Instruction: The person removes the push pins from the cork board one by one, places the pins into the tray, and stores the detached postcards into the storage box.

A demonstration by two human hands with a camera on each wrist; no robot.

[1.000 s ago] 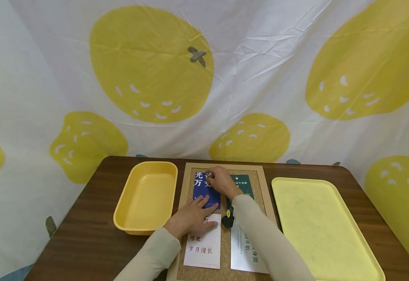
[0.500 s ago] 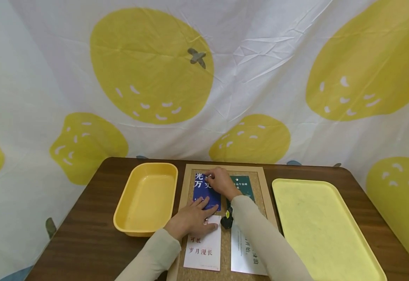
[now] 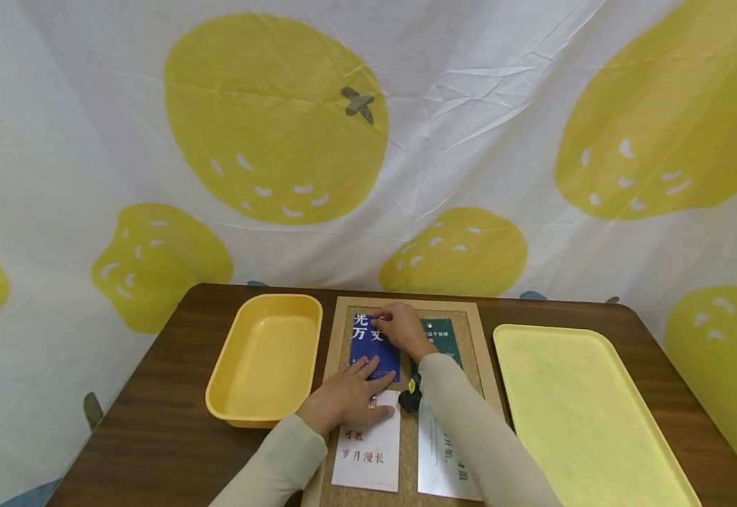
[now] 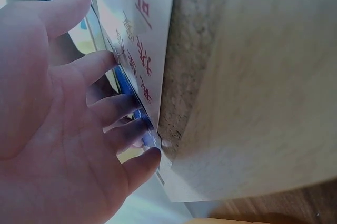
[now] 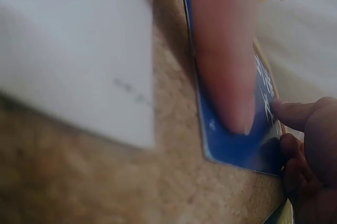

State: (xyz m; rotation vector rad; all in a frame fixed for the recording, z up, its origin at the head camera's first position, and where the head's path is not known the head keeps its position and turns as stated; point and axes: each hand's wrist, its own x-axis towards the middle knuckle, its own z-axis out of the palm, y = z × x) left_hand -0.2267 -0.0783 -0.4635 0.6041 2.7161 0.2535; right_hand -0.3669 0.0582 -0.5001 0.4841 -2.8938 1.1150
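A blue card (image 3: pixel 374 348) with white characters lies at the top left of a cork board (image 3: pixel 409 451). My right hand (image 3: pixel 404 329) is at its upper edge, thumb and index finger close together over the print. Whatever may be between those fingertips is hidden. My left hand (image 3: pixel 352 398) lies with spread, fairly straight fingers across the blue card's lower end and a white card (image 3: pixel 366 461) with red characters. In the right wrist view a blurred finger (image 5: pixel 226 77) presses on the blue card (image 5: pixel 226 148). The left wrist view shows the left palm (image 4: pixel 58 119) beside the white card (image 4: pixel 139 29).
Partly under my right arm are a green card (image 3: pixel 442 339) with a white pin (image 3: pixel 429 326) and a white card with dark characters (image 3: pixel 434 451). A yellow basin (image 3: pixel 267 359) stands left of the board, and a pale yellow tray (image 3: pixel 580 415) lies to its right.
Both hands stay nearly in place on the blue card. My right fingertips shift only slightly at its top, and the head view drifts a little.
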